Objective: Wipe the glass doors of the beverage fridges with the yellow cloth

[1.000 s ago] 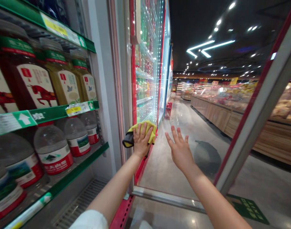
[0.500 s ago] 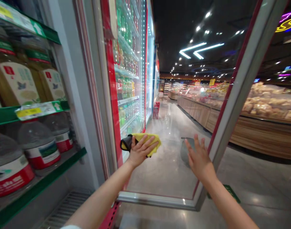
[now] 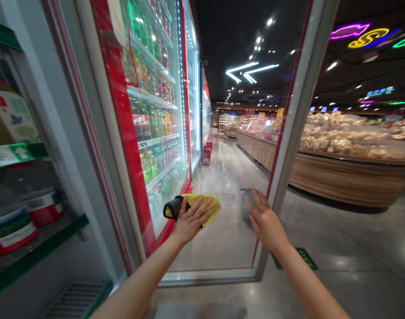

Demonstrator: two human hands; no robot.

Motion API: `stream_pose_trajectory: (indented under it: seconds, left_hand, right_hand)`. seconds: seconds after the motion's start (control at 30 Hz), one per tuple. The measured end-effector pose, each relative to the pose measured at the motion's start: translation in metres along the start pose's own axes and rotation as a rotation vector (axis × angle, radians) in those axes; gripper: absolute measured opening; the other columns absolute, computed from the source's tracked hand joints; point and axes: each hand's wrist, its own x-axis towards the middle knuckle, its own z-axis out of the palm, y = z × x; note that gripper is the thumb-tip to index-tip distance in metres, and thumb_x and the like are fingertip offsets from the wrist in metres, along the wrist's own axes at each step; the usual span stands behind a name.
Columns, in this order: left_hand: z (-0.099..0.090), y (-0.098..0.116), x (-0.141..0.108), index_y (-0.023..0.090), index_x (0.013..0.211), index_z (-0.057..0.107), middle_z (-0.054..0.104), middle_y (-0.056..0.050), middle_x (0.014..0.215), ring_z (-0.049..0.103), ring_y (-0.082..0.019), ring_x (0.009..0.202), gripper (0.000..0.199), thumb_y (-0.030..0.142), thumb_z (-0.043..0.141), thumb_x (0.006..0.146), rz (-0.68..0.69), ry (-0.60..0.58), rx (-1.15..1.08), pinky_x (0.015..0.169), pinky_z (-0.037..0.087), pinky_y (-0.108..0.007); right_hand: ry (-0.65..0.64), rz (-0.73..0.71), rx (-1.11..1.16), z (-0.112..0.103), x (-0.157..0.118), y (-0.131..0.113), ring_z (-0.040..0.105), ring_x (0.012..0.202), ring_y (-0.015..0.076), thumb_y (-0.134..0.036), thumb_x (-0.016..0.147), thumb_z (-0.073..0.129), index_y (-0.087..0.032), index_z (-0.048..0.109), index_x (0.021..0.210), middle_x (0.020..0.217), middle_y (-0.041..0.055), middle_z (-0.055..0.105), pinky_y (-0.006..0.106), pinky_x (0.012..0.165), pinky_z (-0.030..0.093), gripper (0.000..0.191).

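Observation:
A yellow and dark grey cloth (image 3: 207,206) lies flat against the glass of an open cooler door (image 3: 222,248). My left hand (image 3: 191,219) presses on it, fingers spread over the yellow part, with the grey part folded at the left. Near the door's right frame, my right hand (image 3: 265,221) has its fingers apart and holds nothing; whether it touches the glass I cannot tell. A dull grey round shape (image 3: 246,208) shows at the glass beside its fingertips.
Shelves with large bottles (image 3: 44,206) stand at the left. Beyond the glass is a lit drinks cooler (image 3: 156,110) with a red frame. A wood-sided counter (image 3: 348,181) with bagged goods is at the right. A green floor mark (image 3: 306,258) lies below.
The view has turned right, so the shelves and door sit further left. My right hand's fingers are lower and more bent. My left hand still presses on the cloth.

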Motion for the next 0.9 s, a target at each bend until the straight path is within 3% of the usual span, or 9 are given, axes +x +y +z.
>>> stream_pose_trajectory:
  seconds: [0.1,0.17,0.27,0.33,0.43,0.5,0.6,0.73,0.9]
  left_hand:
    - [-0.008,-0.001,0.041,0.035,0.156,0.038,0.037,-0.004,0.164,0.002,-0.027,0.160,0.075,0.035,0.070,0.088,-0.262,0.045,-0.020,0.125,-0.013,-0.060]
    - [-0.009,0.013,0.080,0.032,0.158,0.035,0.029,-0.008,0.167,-0.001,-0.033,0.159,0.081,0.039,0.073,0.086,-0.401,0.079,-0.020,0.122,-0.014,-0.066]
    - [-0.001,0.046,0.113,0.032,0.158,0.036,0.026,-0.006,0.168,-0.006,-0.034,0.159,0.082,0.042,0.073,0.085,-0.318,0.069,0.005,0.121,-0.013,-0.069]
    - [0.007,0.062,0.106,0.035,0.155,0.040,0.025,0.000,0.168,-0.010,-0.029,0.159,0.074,0.042,0.069,0.088,-0.094,0.055,0.033,0.123,-0.013,-0.066]
    - [0.011,0.064,0.080,0.039,0.152,0.044,0.023,0.008,0.168,-0.009,-0.023,0.159,0.064,0.038,0.064,0.091,0.138,0.026,0.073,0.127,-0.011,-0.059]
    - [0.008,0.055,0.074,0.041,0.151,0.044,0.026,0.008,0.167,-0.007,-0.021,0.159,0.064,0.035,0.064,0.091,0.144,0.011,0.096,0.128,-0.008,-0.056]
    - [0.006,0.048,0.097,0.039,0.153,0.042,0.032,0.005,0.166,-0.006,-0.022,0.160,0.068,0.040,0.067,0.089,0.029,0.034,0.098,0.127,-0.008,-0.059]
    - [0.016,0.067,0.128,0.033,0.155,0.041,0.031,-0.001,0.166,-0.006,-0.028,0.159,0.075,0.047,0.069,0.086,-0.129,0.117,0.082,0.125,-0.010,-0.066]
    - [0.036,0.079,0.084,0.034,0.152,0.045,0.023,0.004,0.168,-0.004,-0.025,0.160,0.068,0.040,0.067,0.088,0.164,0.095,0.073,0.128,-0.006,-0.060]
  right_hand:
    - [0.008,0.043,-0.027,0.007,-0.013,0.016,0.022,0.156,0.0314,-0.004,0.094,0.047,-0.031,0.030,0.161,0.170,0.0097,0.023,0.055,0.117,0.044,0.073]
    - [0.022,0.058,-0.028,0.014,-0.019,0.022,0.020,0.157,0.0313,-0.004,0.095,0.046,-0.028,0.031,0.161,0.169,0.0101,0.024,0.053,0.116,0.046,0.072]
    - [0.060,0.055,-0.028,0.025,-0.021,0.025,0.014,0.157,0.0304,-0.002,0.094,0.044,-0.029,0.023,0.163,0.170,0.0079,0.022,0.052,0.114,0.048,0.076]
    - [0.081,0.046,-0.028,0.030,-0.021,0.026,0.013,0.158,0.0298,-0.001,0.094,0.043,-0.030,0.017,0.164,0.170,0.0065,0.020,0.052,0.114,0.049,0.080]
    - [0.099,0.017,-0.014,0.032,-0.022,0.029,0.014,0.157,0.0290,-0.001,0.095,0.042,-0.030,0.015,0.164,0.170,0.0058,0.021,0.051,0.114,0.049,0.080]
    - [0.116,-0.004,0.002,0.035,-0.022,0.032,0.016,0.157,0.0278,-0.001,0.095,0.041,-0.030,0.013,0.164,0.169,0.0059,0.025,0.048,0.115,0.049,0.080]
    - [0.178,-0.008,0.016,0.047,-0.022,0.034,0.017,0.157,0.0262,0.003,0.093,0.038,-0.030,0.009,0.164,0.167,0.0060,0.030,0.048,0.117,0.048,0.084]
    - [0.320,0.053,0.046,0.072,-0.018,0.032,0.020,0.156,0.0243,0.008,0.092,0.032,-0.034,0.016,0.163,0.165,0.0053,0.034,0.052,0.122,0.040,0.084]
    - [0.532,0.044,0.146,0.092,-0.022,0.032,0.043,0.147,0.0202,0.003,0.096,0.037,-0.030,0.036,0.158,0.153,0.0089,0.054,0.044,0.119,0.046,0.070]
